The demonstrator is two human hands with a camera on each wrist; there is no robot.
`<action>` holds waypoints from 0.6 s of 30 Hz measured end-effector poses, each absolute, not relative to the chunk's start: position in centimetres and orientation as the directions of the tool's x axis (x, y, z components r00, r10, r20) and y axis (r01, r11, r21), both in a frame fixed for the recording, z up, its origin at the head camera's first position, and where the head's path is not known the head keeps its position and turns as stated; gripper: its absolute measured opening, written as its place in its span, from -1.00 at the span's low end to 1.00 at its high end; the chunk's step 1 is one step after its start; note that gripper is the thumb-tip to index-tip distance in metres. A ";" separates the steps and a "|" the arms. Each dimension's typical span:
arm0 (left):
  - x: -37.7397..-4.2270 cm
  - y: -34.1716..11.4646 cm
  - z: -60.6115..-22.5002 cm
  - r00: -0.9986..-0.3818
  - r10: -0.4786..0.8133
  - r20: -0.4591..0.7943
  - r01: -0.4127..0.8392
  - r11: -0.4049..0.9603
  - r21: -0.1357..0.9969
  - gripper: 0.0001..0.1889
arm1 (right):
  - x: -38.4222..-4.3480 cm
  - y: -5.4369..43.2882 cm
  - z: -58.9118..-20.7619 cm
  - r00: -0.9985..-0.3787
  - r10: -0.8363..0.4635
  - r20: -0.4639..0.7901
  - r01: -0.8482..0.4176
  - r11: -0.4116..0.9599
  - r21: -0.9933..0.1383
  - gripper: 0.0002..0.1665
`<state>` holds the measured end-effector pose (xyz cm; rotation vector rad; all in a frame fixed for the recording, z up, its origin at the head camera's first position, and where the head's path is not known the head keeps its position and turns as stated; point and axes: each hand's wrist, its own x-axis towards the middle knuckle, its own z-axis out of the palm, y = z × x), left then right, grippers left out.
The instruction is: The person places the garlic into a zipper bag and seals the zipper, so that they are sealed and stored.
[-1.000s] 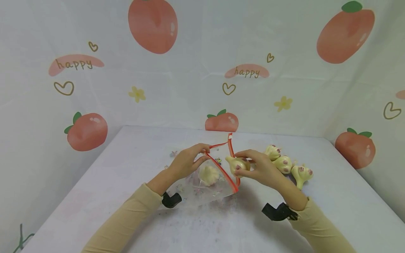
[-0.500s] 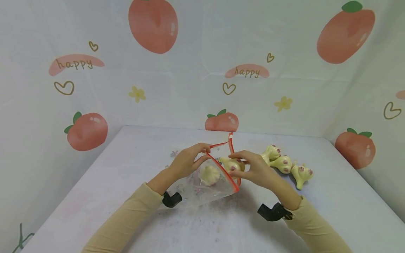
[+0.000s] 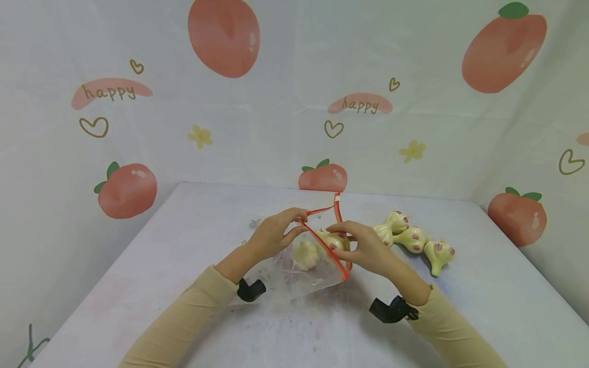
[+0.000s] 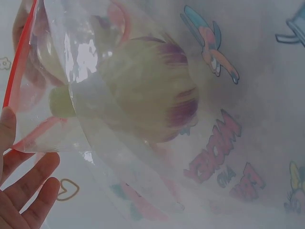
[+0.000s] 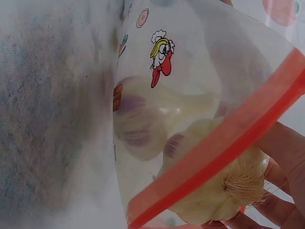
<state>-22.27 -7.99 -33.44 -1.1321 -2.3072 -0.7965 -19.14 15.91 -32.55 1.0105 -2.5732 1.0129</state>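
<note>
A clear zip bag [image 3: 294,286] with a red zip edge and cartoon prints lies in the middle of the table, its mouth held apart. My left hand [image 3: 269,236] pinches the red edge of the mouth between thumb and fingers. Inside the bag rests one garlic bulb [image 4: 143,90], seen through the plastic. My right hand [image 3: 370,250] grips another garlic bulb [image 5: 209,186] by its root end. That bulb sits partly within the mouth, stem pointing inward, behind the front red edge. In the right wrist view, the edge crosses in front of it.
Several more garlic bulbs [image 3: 411,239] lie in a loose group on the white table [image 3: 207,327], to the right of and beyond my right hand. A white cloth [image 3: 276,128] printed with red fruit stands behind the table and along its sides.
My right hand has moved left, carrying its garlic bulb from in front of the bag's mouth into it. The left hand has stayed nearly still on the red edge.
</note>
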 end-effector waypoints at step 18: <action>-22.3 -7.8 -33.1 -0.537 0.559 0.632 0.833 0.469 0.293 -0.79 | -19.7 15.2 -33.2 -0.767 -0.510 0.389 -0.635 0.522 -0.570 -0.48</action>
